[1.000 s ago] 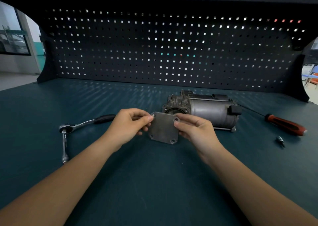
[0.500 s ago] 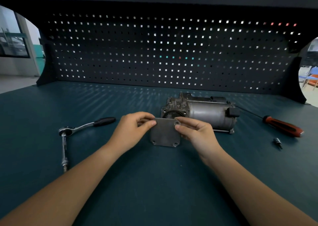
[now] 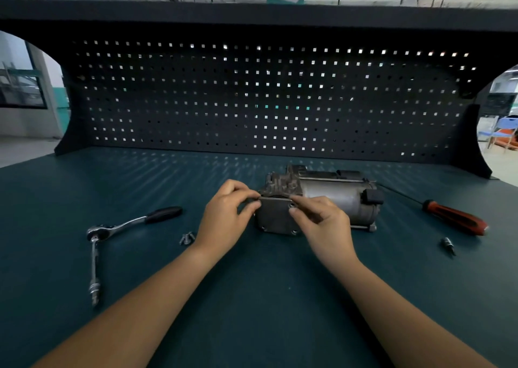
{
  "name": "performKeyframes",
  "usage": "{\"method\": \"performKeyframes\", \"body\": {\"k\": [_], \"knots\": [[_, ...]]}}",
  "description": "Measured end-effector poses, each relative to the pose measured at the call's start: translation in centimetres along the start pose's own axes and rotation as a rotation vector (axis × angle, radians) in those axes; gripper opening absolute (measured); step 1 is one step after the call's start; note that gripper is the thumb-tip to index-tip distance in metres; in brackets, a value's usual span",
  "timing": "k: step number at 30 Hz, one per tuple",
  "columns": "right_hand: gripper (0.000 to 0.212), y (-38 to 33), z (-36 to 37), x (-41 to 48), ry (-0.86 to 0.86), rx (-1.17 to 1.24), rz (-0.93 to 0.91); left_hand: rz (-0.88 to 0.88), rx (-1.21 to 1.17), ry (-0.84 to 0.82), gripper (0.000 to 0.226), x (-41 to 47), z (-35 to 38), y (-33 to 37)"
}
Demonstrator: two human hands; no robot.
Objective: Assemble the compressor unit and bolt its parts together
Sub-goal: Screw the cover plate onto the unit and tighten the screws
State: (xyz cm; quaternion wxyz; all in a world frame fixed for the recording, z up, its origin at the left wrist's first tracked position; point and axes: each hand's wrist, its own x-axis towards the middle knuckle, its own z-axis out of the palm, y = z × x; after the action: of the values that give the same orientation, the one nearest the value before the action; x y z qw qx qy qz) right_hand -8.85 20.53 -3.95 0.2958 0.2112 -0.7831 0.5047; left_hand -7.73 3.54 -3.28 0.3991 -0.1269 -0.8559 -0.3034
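Hands first: your left hand (image 3: 224,216) pinches the upper left corner of the square cover plate (image 3: 276,218) between thumb and fingers, and your right hand (image 3: 322,222) pinches the upper right corner the same way. Neither hand holds anything else.

You have the plate standing upright, flat side toward you, against the near face of the compressor body (image 3: 333,196) at its left end. The body lies on its side on the bench mat (image 3: 252,297), with its long axis running off to your right. A dark arc of the bore shows just above the plate's top edge, so the plate is probably not seated flush yet; you cannot tell from here whether the corner holes line up.

Everything turns on that face: the bolts will have to go in pointing away from you, across the body's long axis.

The loose bolts (image 3: 187,238) lie just left of your left wrist, and the ratchet (image 3: 123,224) lies farther left. Your left hand is the nearer one, so fetch with it and let the right hand keep the plate pressed in place.
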Motion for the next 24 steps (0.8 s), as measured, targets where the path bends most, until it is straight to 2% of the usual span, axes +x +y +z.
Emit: {"method": "performKeyframes", "body": {"k": [6,16,24], "knots": [[0.023,0.5,0.5,0.2,0.071,-0.014,-0.024,0.006,-0.031,0.000,0.016,0.4,0.2,-0.1],[0.020,1.6,0.9,0.3,0.103,0.038,0.104,-0.043,-0.120,0.020,0.014,0.5,0.8,0.1],[0.018,1.7,1.1,0.4,0.122,0.102,0.168,-0.493,-0.444,0.038,0.014,0.2,1.5,-0.4]]}}
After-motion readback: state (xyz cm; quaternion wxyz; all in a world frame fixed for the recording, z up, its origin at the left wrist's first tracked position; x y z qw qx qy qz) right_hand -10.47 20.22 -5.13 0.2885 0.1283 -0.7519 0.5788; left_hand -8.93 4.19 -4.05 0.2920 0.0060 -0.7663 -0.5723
